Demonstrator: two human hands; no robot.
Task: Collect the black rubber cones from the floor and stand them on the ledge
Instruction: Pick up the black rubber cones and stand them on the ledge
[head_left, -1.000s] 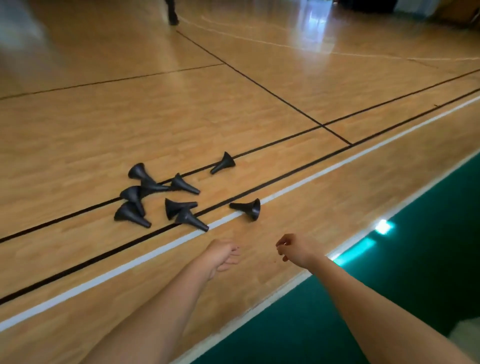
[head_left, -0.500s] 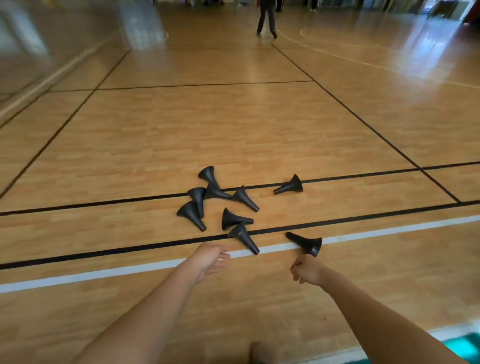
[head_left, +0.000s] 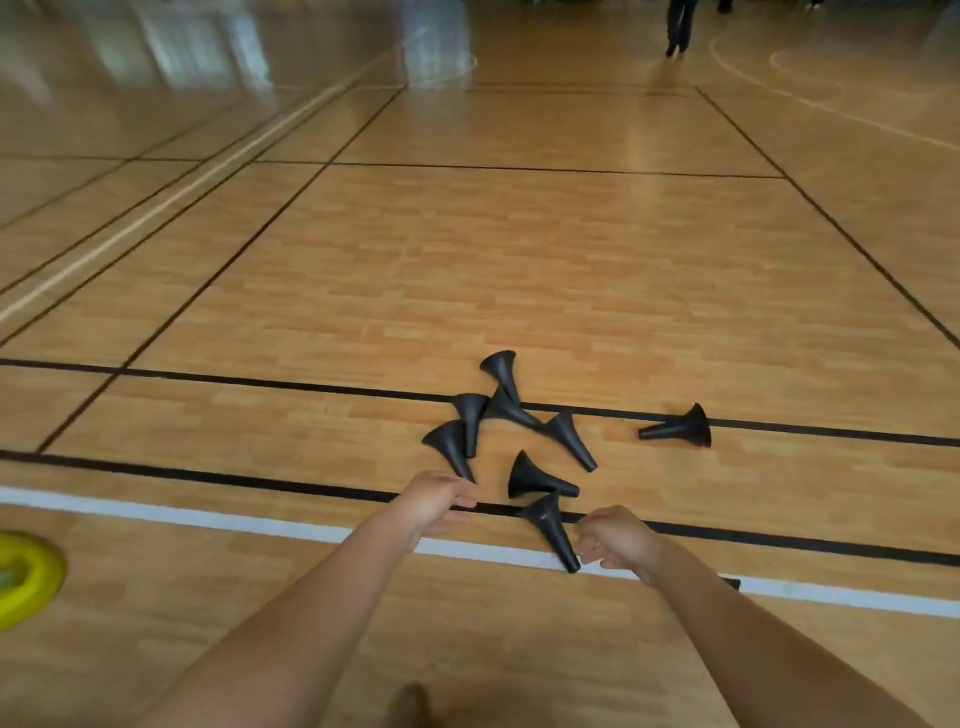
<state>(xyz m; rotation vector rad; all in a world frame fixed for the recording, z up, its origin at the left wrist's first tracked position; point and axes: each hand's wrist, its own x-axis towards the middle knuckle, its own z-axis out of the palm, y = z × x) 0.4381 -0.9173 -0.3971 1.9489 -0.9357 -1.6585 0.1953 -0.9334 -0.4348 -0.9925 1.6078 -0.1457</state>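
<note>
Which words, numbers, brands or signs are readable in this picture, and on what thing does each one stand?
None: there is no readable text here.
The black cones, the wooden floor and the yellow ring show no lettering.
A pale speck on the nearest cone is too blurred to read.

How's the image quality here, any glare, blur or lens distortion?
Head view: bright glare washes the far floor; top corners and the yellow disc are smeared; court lines bow slightly from the wide lens; black cones, left hand and right hand are sharper.
</note>
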